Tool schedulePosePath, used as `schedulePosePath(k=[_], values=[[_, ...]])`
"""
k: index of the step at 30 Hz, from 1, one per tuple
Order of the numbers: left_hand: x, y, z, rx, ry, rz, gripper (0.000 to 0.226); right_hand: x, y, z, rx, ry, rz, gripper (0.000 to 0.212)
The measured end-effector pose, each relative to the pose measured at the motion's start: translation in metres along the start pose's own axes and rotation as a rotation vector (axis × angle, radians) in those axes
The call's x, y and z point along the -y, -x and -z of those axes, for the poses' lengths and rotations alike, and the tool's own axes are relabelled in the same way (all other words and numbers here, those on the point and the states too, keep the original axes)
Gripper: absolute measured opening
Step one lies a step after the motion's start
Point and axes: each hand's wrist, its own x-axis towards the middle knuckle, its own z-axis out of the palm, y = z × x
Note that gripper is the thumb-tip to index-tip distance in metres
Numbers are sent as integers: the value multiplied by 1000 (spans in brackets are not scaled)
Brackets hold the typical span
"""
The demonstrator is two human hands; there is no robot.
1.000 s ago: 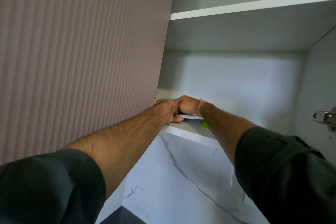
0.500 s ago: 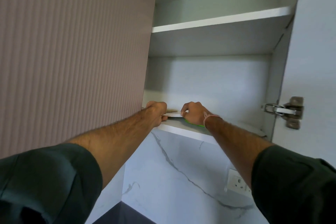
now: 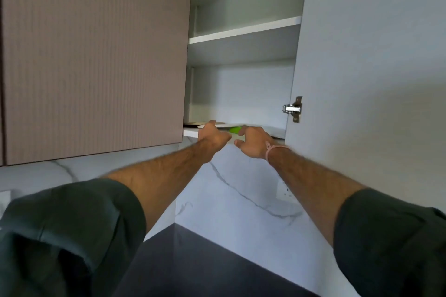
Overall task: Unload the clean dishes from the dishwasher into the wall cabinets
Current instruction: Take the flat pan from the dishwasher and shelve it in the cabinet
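An open wall cabinet has a lower shelf (image 3: 190, 132) seen from below. Flat dishes lie on it: a white plate (image 3: 259, 126), a green item (image 3: 234, 130) under it, and a tan flat piece (image 3: 193, 124) at the left. My left hand (image 3: 212, 136) is curled at the shelf's front edge, its thumb on the white plate's rim. My right hand (image 3: 253, 143) hovers just below the shelf edge with fingers apart, holding nothing. The dishes' tops are hidden by the shelf.
The cabinet's open door (image 3: 362, 79) stands at the right, with a metal hinge (image 3: 293, 108). A closed ribbed door (image 3: 96, 55) is at the left. An upper shelf (image 3: 243, 31) shows no dishes. Below are a marble backsplash (image 3: 229, 195), a wall socket (image 3: 283, 191) and a dark counter (image 3: 193, 260).
Both hands have drawn back from inside the shelf to its front edge. My right hand has come off the plate and opened. The view has pulled back and shifted left.
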Motion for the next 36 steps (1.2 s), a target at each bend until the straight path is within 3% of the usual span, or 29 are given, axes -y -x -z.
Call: schedulePosePath(k=[7,19,28,36], values=[[-12,82,15,54,-175,-80,75,18,81,28,13,-18,-9,56],[14,218,23,358,-331,-138,72,31,243,49,91,-7,-165,56],[61,348,-22,580,-374,-164,70,18,406,29,204,-6,-405,55],[71,456,-87,819,-314,-213,66,-38,563,35,276,15,-622,53]])
